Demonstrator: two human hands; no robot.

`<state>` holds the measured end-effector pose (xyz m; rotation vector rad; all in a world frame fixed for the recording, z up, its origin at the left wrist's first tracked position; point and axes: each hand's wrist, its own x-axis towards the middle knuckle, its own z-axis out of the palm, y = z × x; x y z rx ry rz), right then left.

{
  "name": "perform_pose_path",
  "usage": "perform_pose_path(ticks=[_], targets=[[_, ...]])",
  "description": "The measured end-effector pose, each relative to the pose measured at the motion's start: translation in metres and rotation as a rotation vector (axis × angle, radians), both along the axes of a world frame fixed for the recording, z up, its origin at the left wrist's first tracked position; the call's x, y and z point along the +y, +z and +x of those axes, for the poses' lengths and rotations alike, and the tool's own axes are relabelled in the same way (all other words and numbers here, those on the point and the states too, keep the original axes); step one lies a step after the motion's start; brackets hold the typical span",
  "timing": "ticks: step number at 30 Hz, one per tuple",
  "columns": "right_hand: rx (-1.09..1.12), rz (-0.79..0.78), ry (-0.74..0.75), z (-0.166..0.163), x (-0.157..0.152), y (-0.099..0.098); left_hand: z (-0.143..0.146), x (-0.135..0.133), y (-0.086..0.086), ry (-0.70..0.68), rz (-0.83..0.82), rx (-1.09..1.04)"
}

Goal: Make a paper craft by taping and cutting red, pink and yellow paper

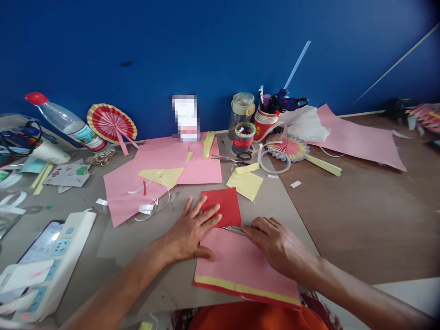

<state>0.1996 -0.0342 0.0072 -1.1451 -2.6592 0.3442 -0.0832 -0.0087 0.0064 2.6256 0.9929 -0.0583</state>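
My left hand (190,231) lies with its fingers spread over a red paper square (225,206), and its thumb rests on a pink sheet (237,259). Along the line where red meets pink, my right hand (275,240) is closed around a slim silvery blade tool (233,230); its exact kind is partly hidden by the fingers. A yellow strip (220,283) runs across the pink sheet's near end, with a red edge showing beneath it. Just beyond the red square lies a yellow paper piece (245,183).
Scissors (237,160), clear tape (275,161) and a yarn-wrapped jar (244,137) lie farther back. Pink sheets (161,153) and a paper fan (112,123) are behind left. A power strip (65,261) stands left. A red cup (266,120) of tools is near the blue wall.
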Motion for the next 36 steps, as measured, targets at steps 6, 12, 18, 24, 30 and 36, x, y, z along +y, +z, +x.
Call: perform_pose_path(ticks=[6, 12, 18, 24, 30, 36], targets=[[-0.031, 0.026, -0.011, 0.000, 0.002, -0.005, -0.001, 0.000, -0.002, 0.000, 0.013, -0.006], [0.026, 0.024, -0.016, 0.004, 0.004, -0.004, 0.000, 0.001, -0.003, -0.004, 0.011, 0.006], [0.087, -0.027, 0.019, -0.002, 0.004, -0.001, -0.001, 0.001, -0.002, -0.010, 0.052, -0.010], [0.095, -0.050, 0.055, -0.005, 0.008, 0.001, 0.000, -0.001, -0.004, -0.007, 0.074, -0.021], [0.070, -0.031, 0.070, 0.001, 0.007, 0.006, 0.001, 0.000, 0.000, -0.021, 0.080, -0.005], [0.043, -0.056, 0.025, -0.001, 0.005, 0.002, 0.009, -0.021, 0.011, 0.021, 0.199, 0.025]])
